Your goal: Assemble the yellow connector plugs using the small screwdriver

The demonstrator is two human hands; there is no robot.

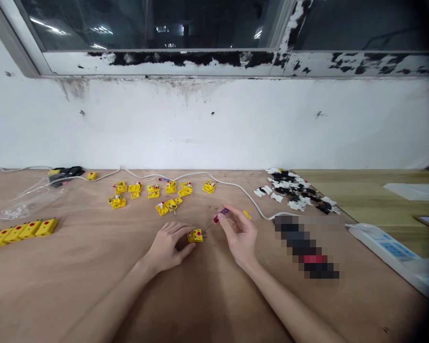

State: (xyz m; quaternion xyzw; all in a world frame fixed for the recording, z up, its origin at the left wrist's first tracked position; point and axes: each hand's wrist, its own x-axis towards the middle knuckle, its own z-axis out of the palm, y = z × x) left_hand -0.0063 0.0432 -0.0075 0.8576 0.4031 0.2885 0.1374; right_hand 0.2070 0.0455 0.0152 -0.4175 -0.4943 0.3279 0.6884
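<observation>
My left hand (172,244) holds a small yellow piece (195,235) with a red dot between thumb and fingers, low over the wooden table (146,305). Two thin prongs stick out of the piece on its right. In my right hand (241,233) is a small screwdriver (220,215) with a red and purple handle, pinched by thumb and fingertips. Its thin shaft slants down toward the yellow piece; whether the tip touches it is too small to tell. Several opened yellow pieces (170,187) lie beyond my hands.
Closed yellow plugs (30,229) form a row at the left, near a clear bag (28,200). Black and white parts (295,190) are piled at the back right. A white cable (236,185) crosses the table; a power strip (393,255) lies at the right.
</observation>
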